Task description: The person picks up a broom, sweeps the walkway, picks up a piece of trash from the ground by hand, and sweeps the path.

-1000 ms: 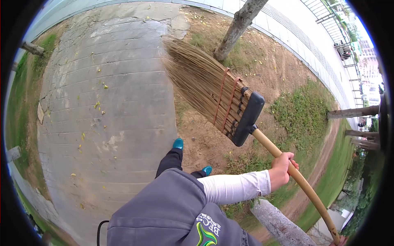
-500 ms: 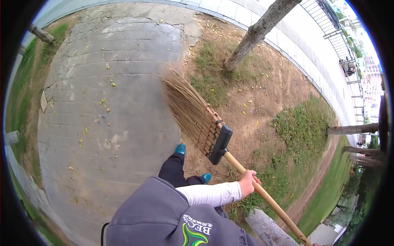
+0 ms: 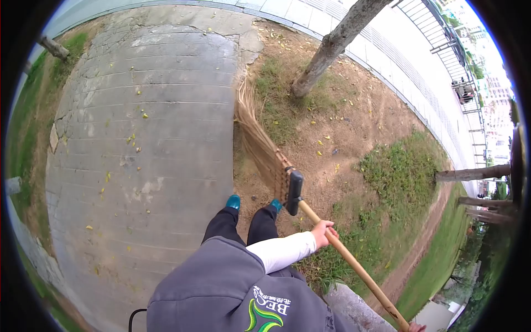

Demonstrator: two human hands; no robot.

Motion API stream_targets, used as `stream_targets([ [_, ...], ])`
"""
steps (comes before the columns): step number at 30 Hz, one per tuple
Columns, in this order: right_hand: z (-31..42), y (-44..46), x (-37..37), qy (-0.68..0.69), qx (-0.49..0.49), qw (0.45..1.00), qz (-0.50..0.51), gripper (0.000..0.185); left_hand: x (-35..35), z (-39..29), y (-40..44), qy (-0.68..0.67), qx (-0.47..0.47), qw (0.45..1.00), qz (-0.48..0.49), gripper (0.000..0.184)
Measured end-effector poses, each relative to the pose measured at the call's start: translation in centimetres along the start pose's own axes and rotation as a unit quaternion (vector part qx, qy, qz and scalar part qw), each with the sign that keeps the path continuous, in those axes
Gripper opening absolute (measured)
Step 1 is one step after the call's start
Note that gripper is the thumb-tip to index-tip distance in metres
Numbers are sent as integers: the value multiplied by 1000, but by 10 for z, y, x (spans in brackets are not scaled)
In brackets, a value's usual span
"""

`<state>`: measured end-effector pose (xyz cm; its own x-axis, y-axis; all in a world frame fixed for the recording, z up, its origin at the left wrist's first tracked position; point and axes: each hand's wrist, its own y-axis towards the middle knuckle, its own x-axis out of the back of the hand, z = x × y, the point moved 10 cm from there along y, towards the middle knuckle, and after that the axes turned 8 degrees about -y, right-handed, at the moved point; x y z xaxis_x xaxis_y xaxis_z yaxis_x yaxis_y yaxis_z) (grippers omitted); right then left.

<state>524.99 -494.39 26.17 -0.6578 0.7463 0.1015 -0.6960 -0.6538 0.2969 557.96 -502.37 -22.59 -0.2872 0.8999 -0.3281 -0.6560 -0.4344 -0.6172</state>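
Note:
A large broom (image 3: pixel 266 145) with long straw-coloured bristles stretches across the view. Its bristles bend and blur along the seam between paving and dirt. A black head clamp (image 3: pixel 295 192) joins them to a pale wooden handle (image 3: pixel 359 268). My left hand (image 3: pixel 322 234), in a white sleeve, grips this handle a little below the clamp. Farther along, at the bottom right edge, my right hand (image 3: pixel 416 327) is closed on the handle's upper end and only partly visible. The clamp hides part of one teal shoe (image 3: pixel 276 205); the other shoe (image 3: pixel 233 202) stands at the paving edge.
Grey paving (image 3: pixel 177 138) lies on the left with scattered yellow leaves (image 3: pixel 131 137). Right of it is bare dirt with grass patches (image 3: pixel 401 166). A tree trunk (image 3: pixel 334 47) rises ahead, and another trunk (image 3: pixel 348 304) stands close below the handle. A metal fence (image 3: pixel 442 41) borders the walkway.
The bristles have swept rightward off the paving onto its dirt edge and now look bent. Both hands still hold the handle. My feet show more fully, and the view has shifted slightly.

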Motion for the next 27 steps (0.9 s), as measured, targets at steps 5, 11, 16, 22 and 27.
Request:
stream_targets([
  [5,-93,-7,-52,66,-177,979,73,40,31,-39,-21,35,-124,990,-55,16],
  [11,-152,99,51,67,-145,985,-63,24,-47,31,-24,61,-121,989,-52,16],
  [16,-137,148,-72,309,-113,922,206,21,-196,10,8,92,-116,984,98,14],
  [22,-94,42,-340,308,-15,872,380,20,-256,-165,44,-26,-143,967,207,24],
  [27,-140,48,-370,327,-141,839,412,22,-116,-182,14,-112,-214,963,119,28],
])
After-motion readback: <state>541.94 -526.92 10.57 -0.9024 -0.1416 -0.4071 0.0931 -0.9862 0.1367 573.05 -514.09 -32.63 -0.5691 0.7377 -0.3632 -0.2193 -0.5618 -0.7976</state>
